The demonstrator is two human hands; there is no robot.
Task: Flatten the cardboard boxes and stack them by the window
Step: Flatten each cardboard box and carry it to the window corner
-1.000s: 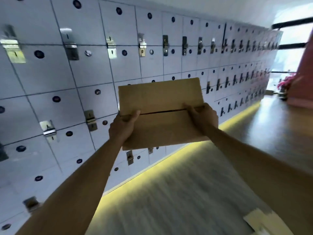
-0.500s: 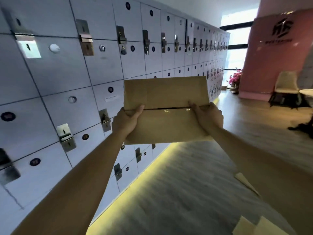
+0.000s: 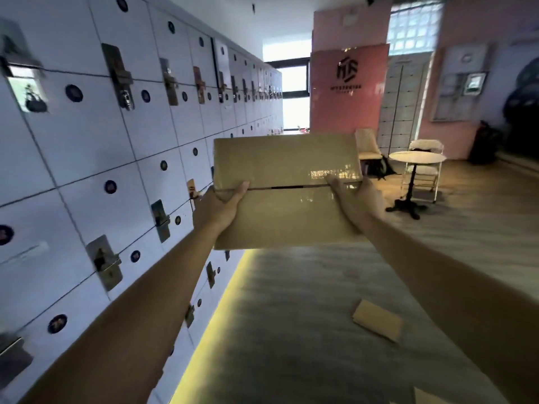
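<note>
Cardboard box held up in both hands beside the lockers

Head view: a flattened cardboard box (image 3: 287, 193) is held out at arm's length, above the floor (image 3: 291, 316). The left hand (image 3: 217, 209) grasps its left edge, thumb lying along the middle seam. The right hand (image 3: 360, 201) grips the right edge, thumb on the same seam. White lockers (image 3: 116, 158) run along the left wall toward a bright window (image 3: 294, 91). Another cardboard piece (image 3: 377, 319) lies on the floor lower right. A round table (image 3: 417, 157) stands farther right.
</note>
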